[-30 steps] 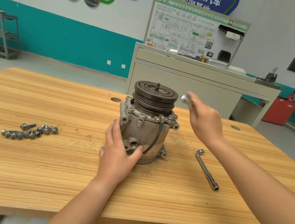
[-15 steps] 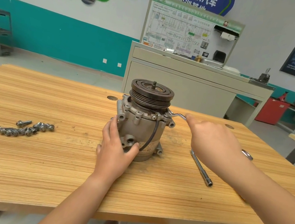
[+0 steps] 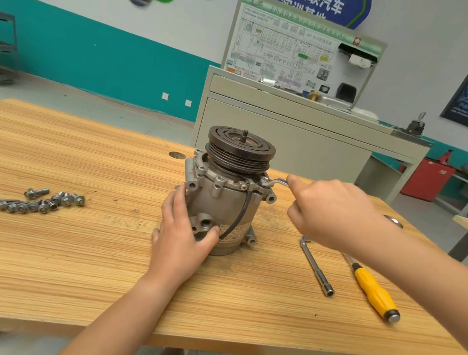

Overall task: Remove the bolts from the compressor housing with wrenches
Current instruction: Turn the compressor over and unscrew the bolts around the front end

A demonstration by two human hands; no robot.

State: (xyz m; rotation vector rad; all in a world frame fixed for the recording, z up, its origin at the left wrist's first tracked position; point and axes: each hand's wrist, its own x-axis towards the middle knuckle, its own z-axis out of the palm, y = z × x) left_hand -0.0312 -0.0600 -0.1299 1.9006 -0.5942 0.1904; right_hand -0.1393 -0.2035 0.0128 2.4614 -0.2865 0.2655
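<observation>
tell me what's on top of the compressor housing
A grooved pulley with a shaft stub at its centre. The wrench in the right hand meets the flange; any bolt under its end is covered.

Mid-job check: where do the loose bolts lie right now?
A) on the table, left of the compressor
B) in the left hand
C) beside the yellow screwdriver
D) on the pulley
A: the bolts lie clustered on the table, left of the compressor that the left hand grips; the right hand holds the wrench.
</observation>
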